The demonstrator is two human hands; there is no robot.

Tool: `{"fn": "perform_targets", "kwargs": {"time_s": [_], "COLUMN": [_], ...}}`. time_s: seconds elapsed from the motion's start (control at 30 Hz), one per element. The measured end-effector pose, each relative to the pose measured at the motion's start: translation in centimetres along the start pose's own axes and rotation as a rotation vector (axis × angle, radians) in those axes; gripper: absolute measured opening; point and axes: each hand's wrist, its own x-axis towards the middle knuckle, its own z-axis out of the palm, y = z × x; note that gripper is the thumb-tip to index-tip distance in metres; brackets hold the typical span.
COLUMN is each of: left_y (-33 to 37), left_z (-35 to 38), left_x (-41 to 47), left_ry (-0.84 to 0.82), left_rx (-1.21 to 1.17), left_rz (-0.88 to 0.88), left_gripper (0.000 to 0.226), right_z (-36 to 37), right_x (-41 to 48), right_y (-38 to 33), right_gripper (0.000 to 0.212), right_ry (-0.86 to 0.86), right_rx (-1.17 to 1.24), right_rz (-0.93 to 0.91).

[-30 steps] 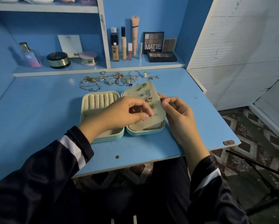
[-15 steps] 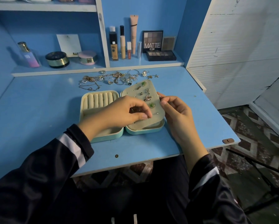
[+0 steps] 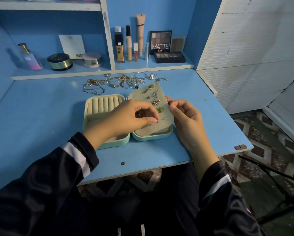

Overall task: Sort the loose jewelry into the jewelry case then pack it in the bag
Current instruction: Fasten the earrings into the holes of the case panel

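An open mint jewelry case (image 3: pixel 107 144) lies in the middle of the blue desk. Its left half holds ring rolls (image 3: pixel 106 104). Over its right half a beige earring panel (image 3: pixel 161 126) is tilted up, with several earrings pinned in it. My left hand (image 3: pixel 125 118) pinches a small earring (image 3: pixel 157 121) against the panel's lower part. My right hand (image 3: pixel 185 116) holds the panel's right edge with curled fingers. A heap of loose jewelry (image 3: pixel 122 81) lies behind the case. No bag is in view.
Cosmetics stand on the low shelf behind: a perfume bottle (image 3: pixel 29 57), two round jars (image 3: pixel 59 61), foundation tubes (image 3: pixel 129 46) and eyeshadow palettes (image 3: pixel 168 56). The desk's front edge (image 3: pixel 142 172) is near my lap. A white wall panel (image 3: pixel 245 48) stands on the right.
The hands have stayed at the earring panel. My left fingertips have shifted slightly along the lower part of the panel.
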Motion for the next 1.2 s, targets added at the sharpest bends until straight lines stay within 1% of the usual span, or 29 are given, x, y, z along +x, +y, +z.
{"fn": "perform_targets", "kwargs": {"time_s": [0.2, 0.27, 0.33, 0.43, 0.53, 0.67, 0.77, 0.93, 1.1, 1.2], "left_y": [-0.4, -0.6, -1.0, -1.7, -1.9, -1.6, -1.4, -1.3, -1.7, -2.0], "left_z": [0.8, 1.0, 1.1, 0.8, 0.2, -1.3, -2.4, -3.7, -4.3, -4.5], "left_x": [-0.4, -0.4, -0.4, -0.2, 0.2, 0.8, 1.1, 0.9, 0.4, 0.1], "left_ry": [0.107, 0.133, 0.168, 0.214, 0.21, 0.133, 0.07, 0.04, 0.089, 0.142], "left_rx": [0.006, 0.016, 0.029, 0.052, 0.099, 0.153, 0.206, 0.258, 0.268, 0.268], "left_rz": [0.045, 0.075, 0.11, 0.147, 0.174, 0.148, 0.18, 0.236, 0.271, 0.304], "left_gripper": [0.013, 0.008, 0.009, 0.021, 0.04, 0.074, 0.085, 0.083, 0.078, 0.076], "right_z": [0.1, 0.2, 0.4, 1.0, 1.3, 1.7, 2.0, 2.9, 3.8, 4.1], "right_x": [-0.1, -0.1, -0.2, -0.4, -0.5, -0.4, -0.3, -0.2, -0.1, 0.0], "right_y": [-0.1, -0.2, -0.3, -0.8, -1.4, -1.6, -1.8, -2.0, -1.6, -1.2], "right_gripper": [0.008, 0.007, 0.005, 0.003, 0.004, 0.008, 0.005, 0.009, 0.006, 0.005], "right_ry": [-0.009, -0.014, -0.016, -0.005, -0.023, -0.061, -0.096, -0.164, -0.214, -0.197], "right_rx": [0.018, 0.03, 0.046, 0.081, 0.099, 0.128, 0.152, 0.2, 0.304, 0.297], "right_rz": [0.002, -0.001, -0.004, 0.015, 0.043, 0.066, 0.079, 0.09, 0.111, 0.118]}}
